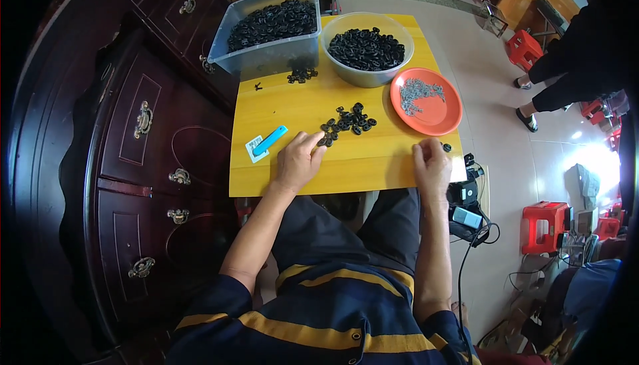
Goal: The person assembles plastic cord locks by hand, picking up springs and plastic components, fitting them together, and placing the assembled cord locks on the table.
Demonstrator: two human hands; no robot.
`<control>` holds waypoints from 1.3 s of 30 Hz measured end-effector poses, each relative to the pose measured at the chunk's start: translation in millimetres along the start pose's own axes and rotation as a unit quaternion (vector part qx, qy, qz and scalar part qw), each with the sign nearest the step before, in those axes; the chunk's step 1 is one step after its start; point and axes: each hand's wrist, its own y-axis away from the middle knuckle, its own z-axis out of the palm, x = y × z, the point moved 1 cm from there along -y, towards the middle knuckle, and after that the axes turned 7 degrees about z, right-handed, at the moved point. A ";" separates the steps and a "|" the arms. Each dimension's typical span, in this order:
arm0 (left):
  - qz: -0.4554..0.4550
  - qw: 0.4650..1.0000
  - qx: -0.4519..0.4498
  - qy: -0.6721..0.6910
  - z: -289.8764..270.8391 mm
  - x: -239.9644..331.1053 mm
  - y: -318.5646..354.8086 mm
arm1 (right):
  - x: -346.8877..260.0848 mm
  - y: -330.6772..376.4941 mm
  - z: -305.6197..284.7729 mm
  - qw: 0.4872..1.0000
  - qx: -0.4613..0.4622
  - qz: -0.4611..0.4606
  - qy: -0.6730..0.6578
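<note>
On the yellow tabletop lies a loose heap of small black oval plastic parts (346, 123). My left hand (297, 159) is at the near left edge of this heap, its thumb and forefinger closing around a black oval part (324, 142). My right hand (431, 165) rests near the table's right front corner with its fingers curled in; whatever they hold is hidden. Beside its fingertips sits a single black part (446, 147). Beyond the right hand, an orange-red plate (444, 120) carries a spread of small silvery metal pieces (421, 93).
A clear rectangular bin (266, 62) and a round translucent tub (367, 75), both full of black parts, stand at the back. A blue-handled tool (269, 141) lies on a white label at left. Dark drawers flank the table; a cable (460, 265) hangs at right; another person's legs (556, 85) are beyond.
</note>
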 end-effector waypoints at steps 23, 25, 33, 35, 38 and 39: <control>0.066 0.995 -0.050 -0.046 10.5 9.6 -3.3 | -31.0 32.4 68.3 0.977 -0.119 -0.019 -0.175; 0.078 0.994 -0.053 -0.060 11.4 16.8 2.7 | -29.9 32.5 67.8 0.977 -0.119 -0.016 -0.176; 0.137 0.988 -0.027 -0.066 9.9 39.7 45.1 | -28.5 34.0 69.6 0.976 -0.114 -0.023 -0.184; 0.153 0.986 -0.024 -0.058 5.3 47.2 50.5 | -27.8 33.5 70.0 0.976 -0.110 -0.027 -0.183; 0.162 0.985 -0.039 -0.050 -2.2 54.0 52.2 | -27.2 33.2 69.4 0.977 -0.112 -0.024 -0.180; 0.170 0.983 -0.043 -0.051 -3.4 54.3 53.3 | -27.6 33.0 69.1 0.977 -0.118 -0.019 -0.178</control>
